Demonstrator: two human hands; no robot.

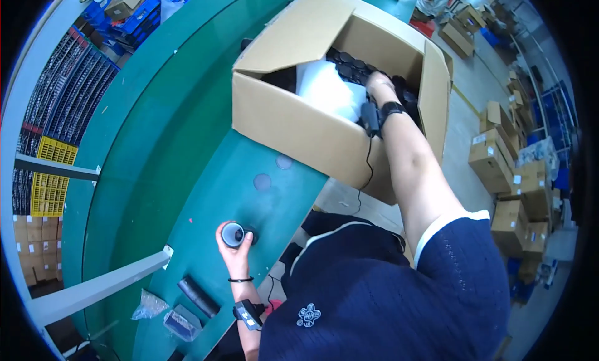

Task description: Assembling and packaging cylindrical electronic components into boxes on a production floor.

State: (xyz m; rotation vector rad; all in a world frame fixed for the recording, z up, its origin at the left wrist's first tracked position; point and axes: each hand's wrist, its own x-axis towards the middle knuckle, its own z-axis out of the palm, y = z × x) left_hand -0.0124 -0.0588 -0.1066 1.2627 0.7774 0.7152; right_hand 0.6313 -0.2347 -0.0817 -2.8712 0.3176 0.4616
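Observation:
My left hand (235, 252) is wrapped round a dark hollow cylinder (233, 235). It stands upright over the green work surface (215, 189), its round open mouth facing up. My right arm reaches over the near side of a large open cardboard box (284, 114). Inside that box my right hand (379, 85) is among several black round-ended parts (350, 66); its fingers are hidden and blurred. A white plastic bag or sheet (324, 89) lies beside it in the box. Each wrist carries a small dark device, the right one with a cable hanging down the box.
A black cylinder (198, 297), a small box (182, 323) and a clear bag of small pieces (150, 303) lie at the lower left. A grey metal bar (112, 283) juts over the green surface. Cardboard boxes (499, 158) stand on the floor at right; another person (432, 0) is at the far end.

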